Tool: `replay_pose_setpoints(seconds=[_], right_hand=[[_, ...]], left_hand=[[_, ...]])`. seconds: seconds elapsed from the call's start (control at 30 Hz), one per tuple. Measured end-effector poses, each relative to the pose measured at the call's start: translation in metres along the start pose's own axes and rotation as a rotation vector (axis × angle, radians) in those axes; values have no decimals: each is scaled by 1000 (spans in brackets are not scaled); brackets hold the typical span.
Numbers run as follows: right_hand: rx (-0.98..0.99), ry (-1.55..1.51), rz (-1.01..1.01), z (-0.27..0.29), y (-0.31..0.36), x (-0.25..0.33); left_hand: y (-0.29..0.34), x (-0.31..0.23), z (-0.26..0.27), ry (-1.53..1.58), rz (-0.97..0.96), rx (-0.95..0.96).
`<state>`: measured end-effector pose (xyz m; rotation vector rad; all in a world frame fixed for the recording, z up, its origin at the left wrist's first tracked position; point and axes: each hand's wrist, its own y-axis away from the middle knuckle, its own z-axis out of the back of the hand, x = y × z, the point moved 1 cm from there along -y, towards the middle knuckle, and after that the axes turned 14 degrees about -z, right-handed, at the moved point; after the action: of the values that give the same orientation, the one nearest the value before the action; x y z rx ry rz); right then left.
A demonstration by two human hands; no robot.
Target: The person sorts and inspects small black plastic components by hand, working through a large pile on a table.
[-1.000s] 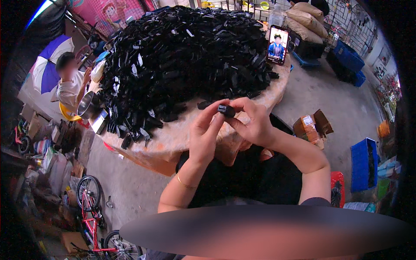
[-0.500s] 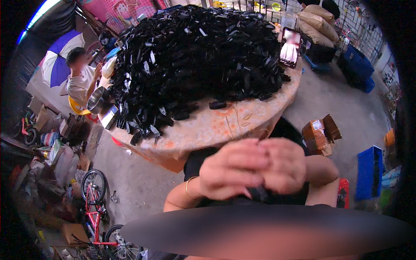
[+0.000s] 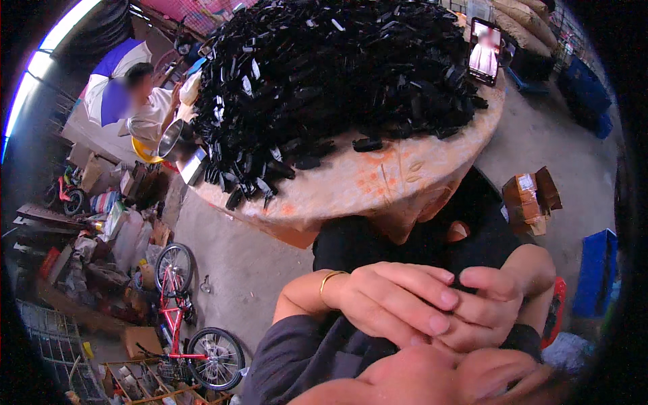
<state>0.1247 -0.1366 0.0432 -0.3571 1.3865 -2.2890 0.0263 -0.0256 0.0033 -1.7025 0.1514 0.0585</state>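
Note:
My left hand (image 3: pixel 391 297), with a gold bangle at its wrist, is laid across my right hand (image 3: pixel 482 317) in front of my chest. The left fingers are stretched out and rest over the right hand's fingers. The right thumb stands apart and its fingers point left, partly covered. Nothing shows in either hand. Beyond them stands a round table with an orange-patterned cloth (image 3: pixel 385 179), bearing a big heap of glossy black elongated pieces (image 3: pixel 337 88). One loose black piece (image 3: pixel 368 144) lies at the heap's near edge.
A phone (image 3: pixel 484 50) stands upright at the table's right. A person (image 3: pixel 152 111) sits at the far left beside a metal bowl (image 3: pixel 177 140). A red bicycle (image 3: pixel 177 324) is at left. An open cardboard box (image 3: pixel 530 199) and a blue crate (image 3: pixel 594 273) are at right.
The view has shifted, so the table sits higher and farther right. My hands, blurred before and held together, now appear lower, with the left fingers spread flat over the right.

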Motion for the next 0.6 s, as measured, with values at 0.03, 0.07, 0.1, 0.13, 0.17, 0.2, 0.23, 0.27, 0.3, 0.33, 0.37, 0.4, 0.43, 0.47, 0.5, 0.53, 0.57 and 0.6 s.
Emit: replay_pose_setpoints(seconds=[0.03, 0.07, 0.1, 0.13, 0.17, 0.2, 0.23, 0.27, 0.3, 0.33, 0.37, 0.4, 0.43, 0.47, 0.5, 0.53, 0.57, 0.6], right_hand=[[2, -1, -1, -2, 8, 5], [17, 4, 5, -2, 18, 10], [20, -11, 15, -7, 19, 10], [15, -23, 16, -9, 19, 8], [-4, -19, 48, -9, 20, 4], [-24, -16, 80, -10, 17, -1], [-36, -1, 110, -9, 12, -5], [-51, 8, 141, -10, 8, -9], [-58, 32, 168, -7, 6, -9], [-57, 34, 167, -7, 6, -7], [-35, 37, 129, -7, 8, -5], [-3, 56, 87, -4, 11, -1], [27, 72, 47, -1, 15, 4], [56, 87, 8, 2, 19, 9], [84, 109, -34, 7, 14, 12], [113, 134, -75, 13, 17, 16], [143, 165, -117, 22, 26, 21], [144, 129, -132, 13, 28, 19]], left_hand=[[-2, 1, -1, 46, -6, -6], [-4, 2, -1, 87, 10, -14], [-2, 1, 1, 72, 16, -13], [0, 0, 2, 100, 25, -17], [2, 0, 3, 130, 34, -21], [4, 1, 3, 115, 39, -20], [5, 3, 2, 122, 0, -38], [6, 4, 3, 122, -37, -55], [5, 4, 2, 132, -39, -58], [5, 4, 3, 168, -25, -59], [4, 3, 3, 197, -9, -59], [4, 4, 2, 210, -13, -61], [4, 6, 0, 242, -23, -83], [4, 7, -1, 271, -33, -105], [3, 12, -5, 286, -37, -104], [1, 16, -10, 311, -58, -133], [0, 21, -14, 341, -80, -161], [2, 14, -7, 288, -76, -147]])
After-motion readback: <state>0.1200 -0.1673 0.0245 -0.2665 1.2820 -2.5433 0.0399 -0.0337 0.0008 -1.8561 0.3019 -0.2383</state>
